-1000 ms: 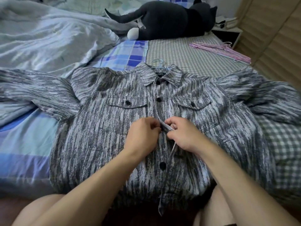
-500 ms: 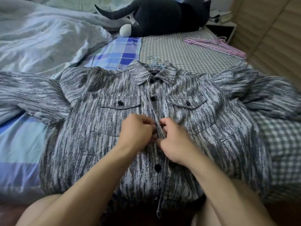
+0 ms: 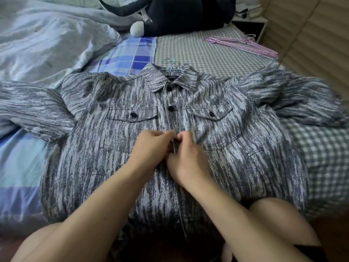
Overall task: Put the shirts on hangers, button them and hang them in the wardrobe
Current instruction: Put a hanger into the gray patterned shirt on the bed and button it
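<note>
In the middle of the frame, a grey streaked shirt (image 3: 217, 167) is lying face up across the bed (image 3: 198, 48), sleeves spreading toward the left and right edges. A pale blue hanger (image 3: 171, 65) is sitting inside it, its hook poking out above the collar. The two top buttons (image 3: 171, 108) below the collar are showing as done up.

At the centre, both hands are meeting on the shirt's front opening. The left hand (image 3: 151, 146) is curling its fingers and pinching the fabric edge there. The right hand (image 3: 186, 157) is doing the same from the other side, fingers bent and gripping the opposite edge, knuckles touching the left hand's. Whatever button lies between the fingertips is hidden.

At the upper right, a bundle of pink hangers (image 3: 243, 44) is resting on the checked sheet. At the top centre, a black plush toy (image 3: 188, 14) is lying, and a crumpled duvet (image 3: 47, 35) is filling the upper left.
</note>
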### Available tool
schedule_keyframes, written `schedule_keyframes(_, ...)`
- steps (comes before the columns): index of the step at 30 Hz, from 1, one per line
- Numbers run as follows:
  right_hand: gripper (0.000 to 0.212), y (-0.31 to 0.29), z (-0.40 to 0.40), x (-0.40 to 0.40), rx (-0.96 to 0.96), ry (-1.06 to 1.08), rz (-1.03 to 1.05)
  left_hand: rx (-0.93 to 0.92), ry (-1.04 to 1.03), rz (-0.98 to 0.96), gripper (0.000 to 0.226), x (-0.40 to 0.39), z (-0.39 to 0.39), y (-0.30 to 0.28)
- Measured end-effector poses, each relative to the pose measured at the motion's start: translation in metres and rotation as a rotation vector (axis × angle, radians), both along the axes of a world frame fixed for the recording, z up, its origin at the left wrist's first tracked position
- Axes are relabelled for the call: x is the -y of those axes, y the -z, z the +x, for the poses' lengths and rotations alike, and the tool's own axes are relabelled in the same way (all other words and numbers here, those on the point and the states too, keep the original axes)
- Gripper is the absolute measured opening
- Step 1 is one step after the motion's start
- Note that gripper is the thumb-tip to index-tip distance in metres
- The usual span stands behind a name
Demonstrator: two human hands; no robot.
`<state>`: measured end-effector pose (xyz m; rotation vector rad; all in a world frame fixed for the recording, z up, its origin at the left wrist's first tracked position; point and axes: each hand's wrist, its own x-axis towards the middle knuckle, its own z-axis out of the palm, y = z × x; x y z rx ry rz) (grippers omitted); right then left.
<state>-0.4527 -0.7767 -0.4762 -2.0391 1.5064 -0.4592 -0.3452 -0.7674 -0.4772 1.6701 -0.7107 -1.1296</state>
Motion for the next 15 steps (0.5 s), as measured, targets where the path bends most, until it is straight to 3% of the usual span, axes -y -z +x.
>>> schedule_keyframes(4, 0.042, -0.017, -0.008, 0.012, -0.035, -0.110, 0.235, -0.079, -0.031, -0.024, 0.026, -0.003, -0.003, 0.002)
schedule_keyframes(8, 0.022, -0.028, -0.017, 0.028, 0.183, -0.168, 0.452, -0.248, -0.118, -0.007, 0.015, 0.001, -0.003, 0.002)
schedule_keyframes(11, 0.026, -0.014, -0.020, 0.029, 0.155, -0.164, 0.321, -0.275, -0.171, -0.004, 0.011, 0.001, -0.007, 0.001)
schedule_keyframes(15, 0.015, -0.001, -0.022, 0.034, 0.195, -0.144, 0.192, -0.267, -0.230, -0.049, 0.018, -0.003, -0.011, -0.003)
